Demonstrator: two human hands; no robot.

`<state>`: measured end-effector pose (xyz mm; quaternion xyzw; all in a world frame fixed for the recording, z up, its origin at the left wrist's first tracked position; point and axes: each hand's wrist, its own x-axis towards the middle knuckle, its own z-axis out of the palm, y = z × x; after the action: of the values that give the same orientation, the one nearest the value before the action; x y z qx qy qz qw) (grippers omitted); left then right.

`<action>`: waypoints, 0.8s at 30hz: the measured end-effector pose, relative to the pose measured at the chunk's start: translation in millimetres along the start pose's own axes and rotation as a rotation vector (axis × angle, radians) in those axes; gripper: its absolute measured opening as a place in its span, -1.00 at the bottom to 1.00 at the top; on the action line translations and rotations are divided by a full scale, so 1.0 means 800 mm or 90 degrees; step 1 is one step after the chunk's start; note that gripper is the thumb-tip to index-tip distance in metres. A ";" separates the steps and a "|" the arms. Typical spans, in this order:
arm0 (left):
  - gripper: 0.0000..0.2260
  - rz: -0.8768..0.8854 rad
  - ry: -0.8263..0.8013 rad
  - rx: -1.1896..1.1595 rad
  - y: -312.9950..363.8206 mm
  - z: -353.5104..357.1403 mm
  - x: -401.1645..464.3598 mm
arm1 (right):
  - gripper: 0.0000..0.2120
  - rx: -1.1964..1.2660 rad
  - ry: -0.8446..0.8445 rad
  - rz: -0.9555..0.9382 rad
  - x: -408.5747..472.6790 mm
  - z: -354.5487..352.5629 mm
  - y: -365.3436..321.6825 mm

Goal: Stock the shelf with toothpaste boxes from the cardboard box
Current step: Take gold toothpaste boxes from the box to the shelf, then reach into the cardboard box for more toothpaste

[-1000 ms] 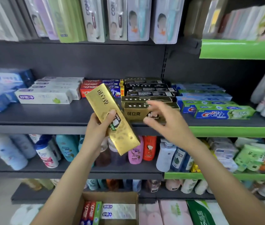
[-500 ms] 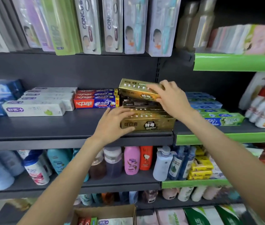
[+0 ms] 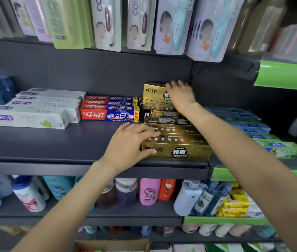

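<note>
A row of gold toothpaste boxes lies on the dark shelf [image 3: 53,148]. My left hand [image 3: 129,142] rests on the left end of the front gold box [image 3: 180,150], thumb on its face and fingers over its top. At the back of the row, a gold box [image 3: 154,92] stands raised on the others, and my right hand [image 3: 180,94] holds its right end from above. The cardboard box [image 3: 111,245] sits at the bottom edge of the view, only its rim showing.
White toothpaste boxes [image 3: 27,117] and red-and-blue ones [image 3: 109,114] lie left of the gold row, blue-green ones [image 3: 275,146] to the right. Toothbrush packs [image 3: 138,22] hang above. Bottles [image 3: 149,191] fill the shelf below.
My right hand has carried the gold box further back and set it on the rear of the row. My left hand stays at the front gold box. The camera has moved closer.
</note>
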<state>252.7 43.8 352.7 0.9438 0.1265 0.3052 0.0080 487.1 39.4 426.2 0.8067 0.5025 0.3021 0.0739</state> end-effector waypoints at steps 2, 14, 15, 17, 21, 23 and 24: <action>-0.55 0.007 0.005 -0.005 0.001 0.002 -0.002 | -0.52 0.023 -0.007 0.021 -0.005 -0.002 -0.006; -0.70 -0.036 0.195 -0.125 0.023 -0.020 -0.045 | -0.73 0.468 0.217 -0.002 -0.212 -0.088 -0.067; -0.74 -0.026 0.246 -0.130 0.023 -0.025 -0.060 | -0.76 0.500 0.273 0.003 -0.233 -0.090 -0.077; -0.80 -0.006 0.332 -0.148 0.019 -0.031 -0.099 | -0.81 0.534 0.356 0.005 -0.279 -0.086 -0.105; -0.81 -0.032 0.312 -0.210 -0.007 -0.020 -0.215 | -0.84 0.496 0.316 -0.038 -0.377 -0.052 -0.185; -0.81 -0.101 0.208 -0.251 -0.022 -0.005 -0.281 | -0.81 0.454 0.185 -0.061 -0.418 -0.025 -0.230; -0.79 -0.152 0.136 -0.261 -0.029 0.008 -0.315 | -0.78 0.434 0.088 -0.070 -0.438 -0.009 -0.252</action>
<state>54.2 5.0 200.6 0.8632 0.1728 0.4193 0.2218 219.2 -163.7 202.2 0.7341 0.6213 0.1663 -0.2178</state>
